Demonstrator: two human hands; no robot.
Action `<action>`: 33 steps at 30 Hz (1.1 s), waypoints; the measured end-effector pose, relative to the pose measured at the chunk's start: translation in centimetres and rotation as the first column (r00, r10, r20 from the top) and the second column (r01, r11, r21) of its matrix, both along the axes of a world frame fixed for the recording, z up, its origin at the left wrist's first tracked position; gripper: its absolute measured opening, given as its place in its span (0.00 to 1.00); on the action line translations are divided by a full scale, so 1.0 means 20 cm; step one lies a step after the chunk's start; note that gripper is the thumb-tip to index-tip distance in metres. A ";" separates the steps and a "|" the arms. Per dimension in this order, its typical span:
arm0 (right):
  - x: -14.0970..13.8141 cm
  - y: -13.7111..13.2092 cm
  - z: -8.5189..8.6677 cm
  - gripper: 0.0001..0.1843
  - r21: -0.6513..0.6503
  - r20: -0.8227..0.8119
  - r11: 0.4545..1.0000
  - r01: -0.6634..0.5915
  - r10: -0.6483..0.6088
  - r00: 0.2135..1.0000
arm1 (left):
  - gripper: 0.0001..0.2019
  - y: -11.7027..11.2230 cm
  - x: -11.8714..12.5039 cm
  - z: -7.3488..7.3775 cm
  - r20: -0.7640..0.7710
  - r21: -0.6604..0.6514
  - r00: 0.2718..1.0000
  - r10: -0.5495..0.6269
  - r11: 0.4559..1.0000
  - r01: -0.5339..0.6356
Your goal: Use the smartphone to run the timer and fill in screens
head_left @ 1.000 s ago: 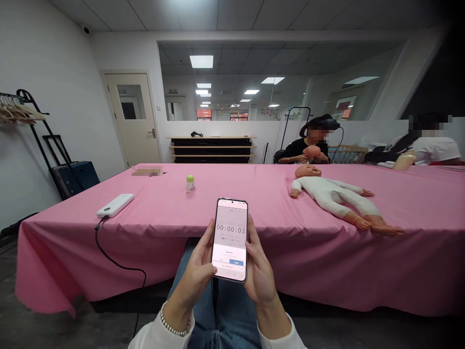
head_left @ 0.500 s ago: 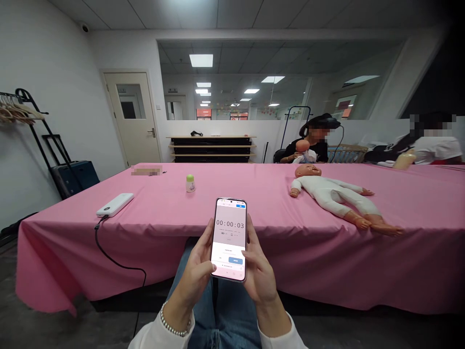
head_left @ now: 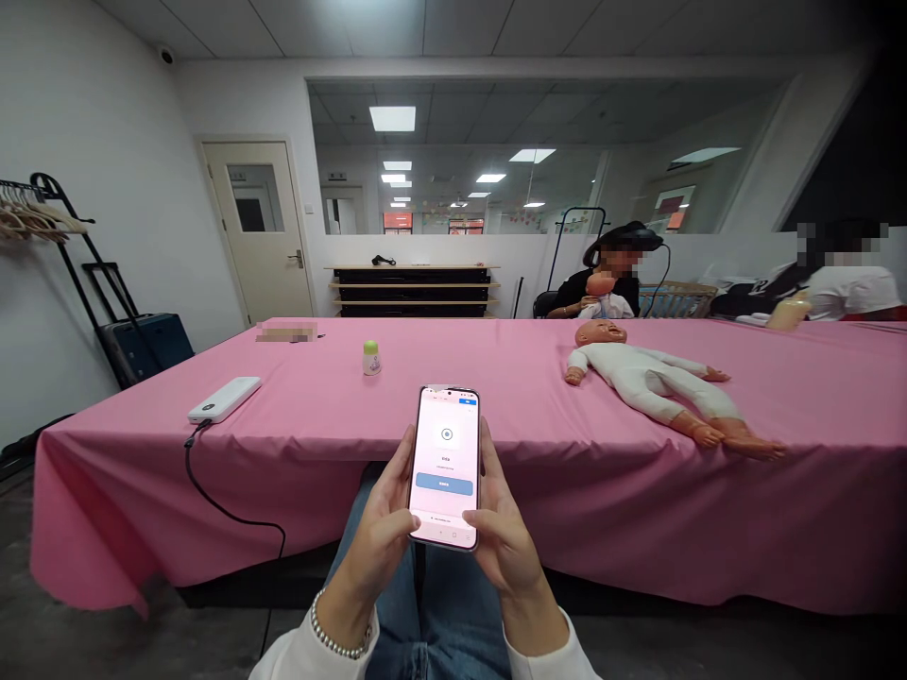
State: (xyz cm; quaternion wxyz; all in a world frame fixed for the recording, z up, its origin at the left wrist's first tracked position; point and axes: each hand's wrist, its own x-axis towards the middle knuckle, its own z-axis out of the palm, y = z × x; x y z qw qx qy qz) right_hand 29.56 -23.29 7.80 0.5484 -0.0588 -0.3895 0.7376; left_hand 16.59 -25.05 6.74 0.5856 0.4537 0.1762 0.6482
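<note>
A smartphone (head_left: 445, 453) is held upright between both hands, in front of the table's near edge. My left hand (head_left: 386, 510) is closed around its left side, thumb at the lower left of the screen. From the other side my right hand (head_left: 506, 524) grips it, with the thumb over the lower right of the screen. The lit screen shows a round icon and a blue button. Beyond the phone, a small bottle with a green cap (head_left: 371, 359) stands on the pink tablecloth (head_left: 468, 349). To the right lies a baby doll in white clothing (head_left: 638, 373), on its back.
A white power bank (head_left: 225, 399) with a black cable sits at the table's left front. Across the table, a person (head_left: 616, 269) holds another doll. Another person (head_left: 854, 283) is at far right. A suitcase (head_left: 147, 345) stands at left.
The phone's screen has switched from a timer display to a page with a round icon and blue button. My right thumb has moved down and left. The far person's doll has shifted slightly right.
</note>
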 end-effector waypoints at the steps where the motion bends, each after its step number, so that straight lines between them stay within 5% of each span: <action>1: 0.00 0.00 0.00 0.53 0.000 -0.001 1.000 -0.002 0.002 1.000 | 0.44 0.00 0.00 0.00 0.003 0.001 1.000 0.001 1.000 -0.002; 11: -0.03 -0.01 0.02 0.44 -0.066 0.085 0.991 0.119 -0.113 0.990 | 0.37 0.00 0.01 0.00 0.011 -0.028 0.999 0.037 0.999 -0.036; 33: -0.03 0.01 -0.01 0.36 -0.023 0.056 0.991 0.134 -0.133 0.990 | 0.35 -0.01 0.03 0.01 -0.062 -0.004 0.992 0.106 0.994 -0.107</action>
